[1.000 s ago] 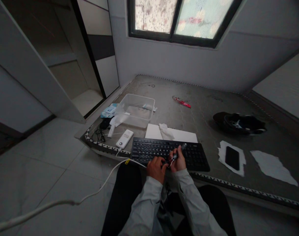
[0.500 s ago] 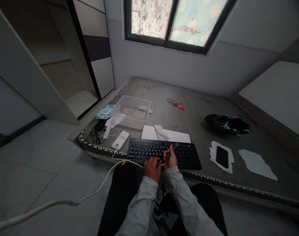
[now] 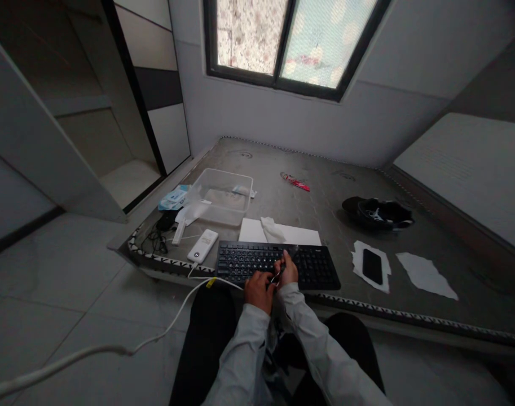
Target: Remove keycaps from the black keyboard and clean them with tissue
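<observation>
A black keyboard (image 3: 318, 268) lies along the front edge of the mattress, and both my hands are over its near edge. My right hand (image 3: 287, 272) is closed round a slim dark object (image 3: 281, 270). Its upper end, pale or see-through, sticks out past the thumb over the keys; its kind is too blurred to tell. Close on the left, my left hand (image 3: 258, 290) has its fingers bent and pinched at the lower, shiny end of the same object. Behind the keyboard lies a white flat board or box (image 3: 299, 235) with a crumpled white tissue (image 3: 272, 230) on it.
Left: a white power bank (image 3: 203, 246) with a cable (image 3: 159, 337), a clear plastic bin (image 3: 227, 217), a blue packet (image 3: 172, 197) and black wires (image 3: 158, 239). Right: a phone (image 3: 372, 266) on paper, a paper sheet (image 3: 426, 275), a black cap-like item (image 3: 379, 214). Red-tagged keys (image 3: 297, 182) lie farther back.
The view has shifted slightly, so most things sit a little farther left. Both hands stay together over the keyboard's near edge, with the slim dark object still held between them.
</observation>
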The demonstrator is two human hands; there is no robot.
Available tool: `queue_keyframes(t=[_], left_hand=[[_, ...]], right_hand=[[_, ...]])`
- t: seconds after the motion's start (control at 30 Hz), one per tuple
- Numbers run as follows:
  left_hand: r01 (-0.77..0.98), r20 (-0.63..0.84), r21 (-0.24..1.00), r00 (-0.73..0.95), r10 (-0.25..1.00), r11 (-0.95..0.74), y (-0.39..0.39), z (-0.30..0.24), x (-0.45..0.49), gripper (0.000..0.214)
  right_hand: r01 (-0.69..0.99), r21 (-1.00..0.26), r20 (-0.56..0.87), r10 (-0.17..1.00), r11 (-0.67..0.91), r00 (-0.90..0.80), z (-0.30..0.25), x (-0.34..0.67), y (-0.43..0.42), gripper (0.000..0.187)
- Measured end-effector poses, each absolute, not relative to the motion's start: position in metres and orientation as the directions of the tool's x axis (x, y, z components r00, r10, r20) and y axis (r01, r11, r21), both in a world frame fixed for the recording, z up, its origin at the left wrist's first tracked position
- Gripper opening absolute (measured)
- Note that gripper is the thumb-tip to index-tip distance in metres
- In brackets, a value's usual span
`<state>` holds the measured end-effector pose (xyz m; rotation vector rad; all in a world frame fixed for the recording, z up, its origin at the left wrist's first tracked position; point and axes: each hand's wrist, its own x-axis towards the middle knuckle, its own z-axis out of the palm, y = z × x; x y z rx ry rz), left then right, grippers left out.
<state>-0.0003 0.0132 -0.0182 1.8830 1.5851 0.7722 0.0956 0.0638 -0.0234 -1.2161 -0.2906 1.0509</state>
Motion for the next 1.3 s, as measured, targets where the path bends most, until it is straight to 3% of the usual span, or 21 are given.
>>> queue_keyframes(t=[0.17, 0.33, 0.57, 0.9, 1.3], left_hand=[[0.664, 0.079, 0.733, 0.136, 0.988, -0.15, 0.014, -0.02, 0.0, 0.023], [0.65, 0.103, 0.743, 0.125, 0.987, -0.16, 0.014, -0.023, 0.0, 0.023], [0.643, 0.104, 0.747, 0.142, 0.984, -0.172, 0.013, -0.02, -0.001, 0.019], [0.629, 0.133, 0.752, 0.147, 0.98, -0.197, 0.014, -0.026, -0.002, 0.025], [0.658, 0.107, 0.724, 0.189, 0.976, -0.207, 0.012, -0.018, -0.002, 0.035]], right_hand=[[-0.543, -0.839, -0.325, 0.79, 0.013, 0.52, -0.013, 0.096, 0.054, 0.043], [-0.664, -0.747, -0.348, 0.845, 0.01, 0.405, -0.006, 0.098, 0.05, 0.045], [-0.611, -0.784, -0.239, 0.855, 0.109, 0.46, 0.005, 0.104, 0.051, 0.047], [-0.754, -0.656, -0.313, 0.915, -0.012, 0.257, 0.013, 0.129, 0.036, 0.042], [-0.761, -0.648, -0.372, 0.871, 0.003, 0.32, 0.002, 0.125, 0.028, 0.043]])
